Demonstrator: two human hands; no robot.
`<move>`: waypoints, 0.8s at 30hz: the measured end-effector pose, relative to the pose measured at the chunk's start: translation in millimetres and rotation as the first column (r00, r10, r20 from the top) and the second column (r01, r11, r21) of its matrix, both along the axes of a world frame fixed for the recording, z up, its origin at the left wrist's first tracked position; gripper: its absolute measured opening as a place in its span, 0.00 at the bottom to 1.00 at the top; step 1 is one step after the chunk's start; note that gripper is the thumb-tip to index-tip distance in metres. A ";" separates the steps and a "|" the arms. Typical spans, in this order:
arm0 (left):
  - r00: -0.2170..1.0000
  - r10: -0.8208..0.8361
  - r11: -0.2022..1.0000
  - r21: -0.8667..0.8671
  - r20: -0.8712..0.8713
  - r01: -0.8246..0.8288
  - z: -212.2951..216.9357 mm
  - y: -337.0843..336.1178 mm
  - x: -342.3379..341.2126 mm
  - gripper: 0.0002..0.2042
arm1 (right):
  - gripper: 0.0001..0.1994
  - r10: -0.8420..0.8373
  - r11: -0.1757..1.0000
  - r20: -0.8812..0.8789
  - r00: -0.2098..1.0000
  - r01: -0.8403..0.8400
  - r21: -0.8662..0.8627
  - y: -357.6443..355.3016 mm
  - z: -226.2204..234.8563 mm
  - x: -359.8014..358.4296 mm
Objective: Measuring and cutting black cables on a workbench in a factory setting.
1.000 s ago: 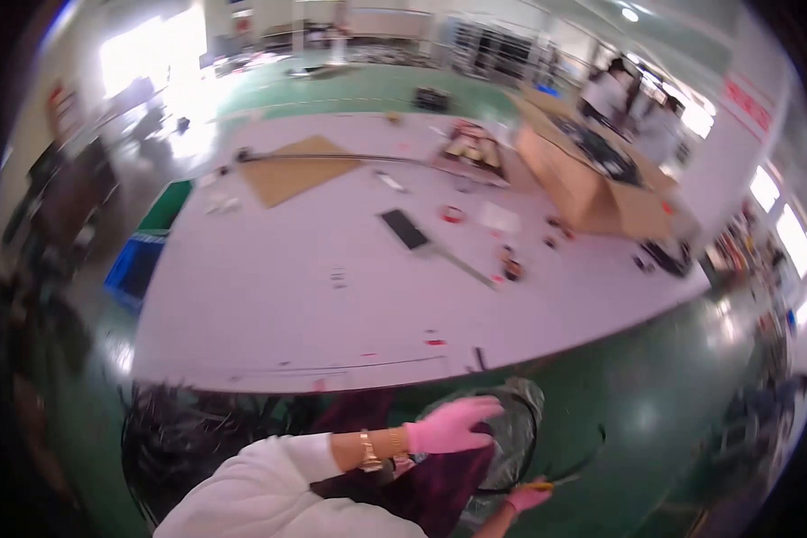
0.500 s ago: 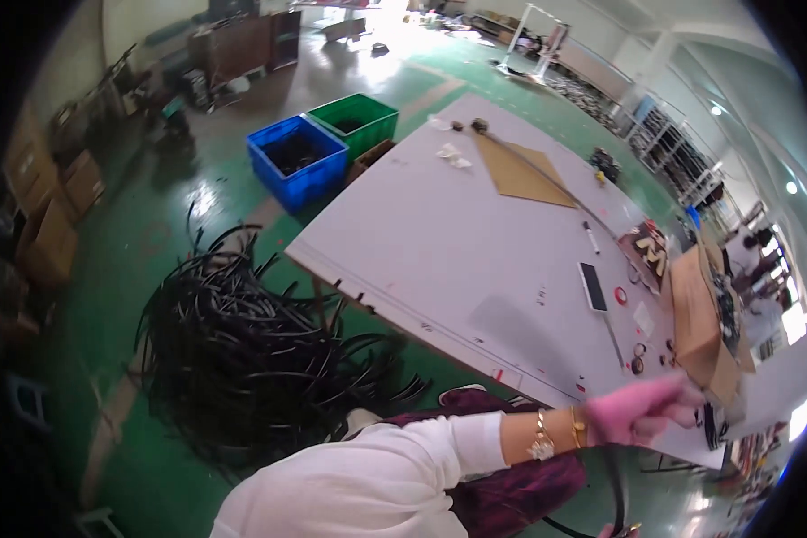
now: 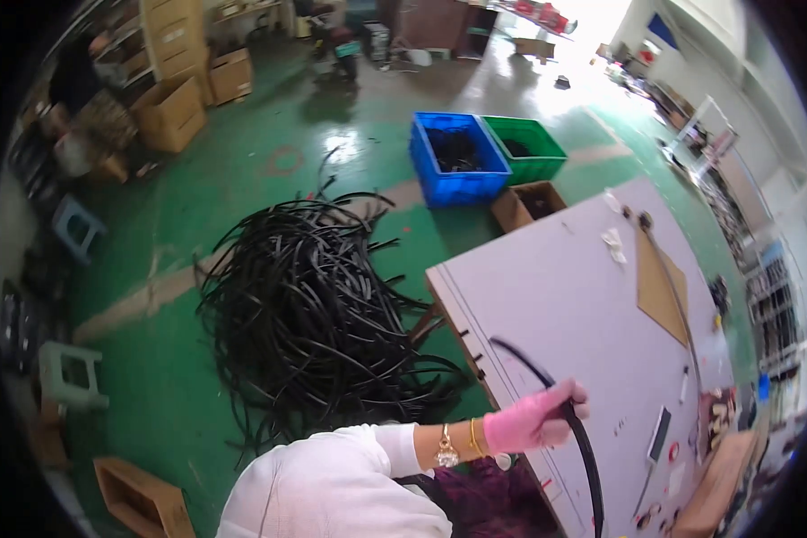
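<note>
My left hand [image 3: 538, 419], in a pink glove, is closed around a long black strip [image 3: 588, 457]. The strip looks flexible and bends in a curve. One end rises past my fingers over the white tabletop [image 3: 556, 296], near its left edge. The other part runs down out of the picture at the lower edge. My right hand is out of view. To the left of the table, a large tangled heap of similar black strips [image 3: 305, 305] lies on the green floor.
A blue crate [image 3: 462, 186] and a green crate [image 3: 547, 163] stand beyond the table, beside a cardboard box [image 3: 509, 211]. Cardboard [image 3: 662, 296], a phone [image 3: 659, 435] and a marker [image 3: 684, 386] lie on the table. Stools [image 3: 67, 375] and a person [image 3: 85, 90] are at left.
The view has turned left, bringing the strip heap nearer the middle. My left hand has moved from the table's near right corner toward its left edge. The hand at the lower edge has left view.
</note>
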State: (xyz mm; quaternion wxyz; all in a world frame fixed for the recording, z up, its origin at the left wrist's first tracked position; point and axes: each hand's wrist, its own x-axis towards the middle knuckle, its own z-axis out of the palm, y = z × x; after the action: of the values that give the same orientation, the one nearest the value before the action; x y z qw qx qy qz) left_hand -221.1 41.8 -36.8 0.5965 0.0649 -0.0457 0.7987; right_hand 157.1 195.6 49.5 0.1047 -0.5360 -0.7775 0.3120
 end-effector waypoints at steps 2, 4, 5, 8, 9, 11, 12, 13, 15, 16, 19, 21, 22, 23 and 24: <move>0.982 0.107 0.985 -0.117 -0.154 -0.125 7.8 -6.1 -30.3 0.17 | 0.08 0.024 0.997 0.190 0.982 -0.009 -0.080 55.7 -14.6 9.2; 0.934 0.211 0.931 -0.232 -0.288 -0.282 -5.3 -11.9 -57.4 0.18 | 0.12 0.413 0.760 0.464 0.783 -0.577 0.298 39.5 16.3 -33.7; 0.937 0.162 0.869 -0.404 -0.311 -0.285 1.8 -3.1 -58.1 0.21 | 0.12 0.456 0.736 0.456 0.764 -0.612 0.290 39.5 22.0 -41.7; 0.900 0.104 0.849 -0.433 -0.423 -0.302 -3.2 -2.2 -50.4 0.28 | 0.14 0.366 0.741 0.506 0.781 -0.574 0.350 54.8 21.5 -64.8; 0.899 0.127 0.838 -0.440 -0.418 -0.323 -11.9 -7.2 -49.5 0.28 | 0.11 0.312 0.886 0.500 0.808 -0.437 0.154 63.0 12.4 -76.7; 0.914 0.156 0.846 -0.427 -0.373 -0.319 -22.5 7.1 -49.7 0.29 | 0.08 0.211 0.974 0.524 0.825 -0.220 -0.045 140.4 -64.5 -67.9; 0.922 0.144 0.853 -0.427 -0.361 -0.300 -31.9 14.7 -49.3 0.29 | 0.14 0.558 0.727 0.564 0.609 -0.687 0.023 166.1 -101.0 -46.3; 0.884 0.146 0.862 -0.380 -0.445 -0.334 -26.9 30.3 -43.6 0.29 | 0.22 0.709 0.308 0.647 0.281 -0.949 0.075 192.9 -124.0 -8.4; 0.824 0.171 0.775 -0.442 -0.540 -0.451 -39.1 14.4 -35.6 0.30 | 0.30 0.704 0.665 0.353 0.616 -0.746 -0.023 41.3 -74.7 -172.1; 0.799 0.149 0.773 -0.435 -0.583 -0.462 -37.9 17.8 -30.9 0.27 | 0.24 0.771 0.559 0.241 0.589 -0.808 0.186 20.3 -82.7 -192.1; 0.827 0.139 0.779 -0.455 -0.545 -0.431 -35.9 12.0 -32.9 0.27 | 0.14 0.113 0.754 -0.554 0.825 -0.434 -0.493 -39.1 -92.8 -262.0; 0.822 0.179 0.759 -0.456 -0.540 -0.465 -42.2 5.6 -42.8 0.26 | 0.13 0.319 0.842 -0.445 0.836 -0.466 -0.271 -44.5 -110.2 -269.7; 0.830 0.154 0.749 -0.484 -0.536 -0.452 -45.8 -0.4 -48.3 0.24 | 0.11 0.225 0.860 -0.419 0.880 -0.382 -0.340 -57.0 -103.4 -281.4; 0.837 0.101 0.754 -0.507 -0.537 -0.417 -39.9 -5.6 -55.8 0.21 | 0.11 0.211 0.872 -0.407 0.889 -0.359 -0.332 -50.8 -115.8 -277.8; 0.841 0.050 0.757 -0.529 -0.539 -0.384 -33.3 -8.5 -65.4 0.19 | 0.10 0.297 0.908 -0.422 0.856 -0.390 -0.153 -40.9 -138.8 -275.7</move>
State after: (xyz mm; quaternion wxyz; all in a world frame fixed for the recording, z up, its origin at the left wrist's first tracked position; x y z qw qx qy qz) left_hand -286.5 33.3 -70.1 0.4746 0.0726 0.3804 0.7905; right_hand -118.7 154.7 -89.2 0.1356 -0.3231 -0.7823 0.5149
